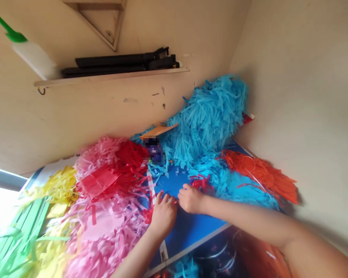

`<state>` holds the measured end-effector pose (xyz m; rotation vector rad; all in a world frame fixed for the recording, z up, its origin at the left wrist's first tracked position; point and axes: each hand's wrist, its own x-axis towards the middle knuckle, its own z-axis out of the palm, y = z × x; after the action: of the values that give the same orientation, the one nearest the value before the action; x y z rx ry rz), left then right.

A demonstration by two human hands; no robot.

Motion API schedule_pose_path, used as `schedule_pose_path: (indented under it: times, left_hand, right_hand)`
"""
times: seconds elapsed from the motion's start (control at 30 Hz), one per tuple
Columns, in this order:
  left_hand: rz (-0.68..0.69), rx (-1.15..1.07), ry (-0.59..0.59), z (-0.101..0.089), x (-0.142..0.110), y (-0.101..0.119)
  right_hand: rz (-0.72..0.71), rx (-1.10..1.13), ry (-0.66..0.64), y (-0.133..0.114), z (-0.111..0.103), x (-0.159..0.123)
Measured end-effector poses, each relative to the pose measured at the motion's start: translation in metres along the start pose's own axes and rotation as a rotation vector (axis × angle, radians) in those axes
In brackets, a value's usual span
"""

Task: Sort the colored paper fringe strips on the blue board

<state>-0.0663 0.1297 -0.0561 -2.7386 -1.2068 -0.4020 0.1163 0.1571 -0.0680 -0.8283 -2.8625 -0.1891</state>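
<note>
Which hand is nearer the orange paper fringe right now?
The right hand is nearer: in this view it sits left of the orange paper fringe, not touching it. The left hand is farther away, beyond the right hand.

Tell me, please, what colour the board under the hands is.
The board is bright blue, clearest in the head view.
</note>
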Motion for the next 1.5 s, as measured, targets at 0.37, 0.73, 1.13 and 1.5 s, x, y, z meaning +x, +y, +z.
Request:
schedule_pose_path:
  times: [0.37, 0.73, 1.13, 1.5]
  left_hand:
    - [-0.106, -0.174, 0.474, -0.064, -0.011, -0.003]
    - [-0.040, -0.341, 0.677, -0.102, -0.013, 0.017]
    - [-0.264, -0.608, 0.619, -0.097, -0.027, 0.033]
    - [-0.447, -0.925, 0.542, -0.093, -0.027, 0.039]
  right_hand:
    - [0.539, 0.525, 0.319, -0.032, -0.087, 0.004]
    - [0.800, 1.972, 0.153, -0.045, -0.112, 0.009]
    - [0.928, 2.117, 0.501, -0.080, -0.096, 0.011]
    - [0.920, 2.110, 0.713, -0.090, -0.087, 0.016]
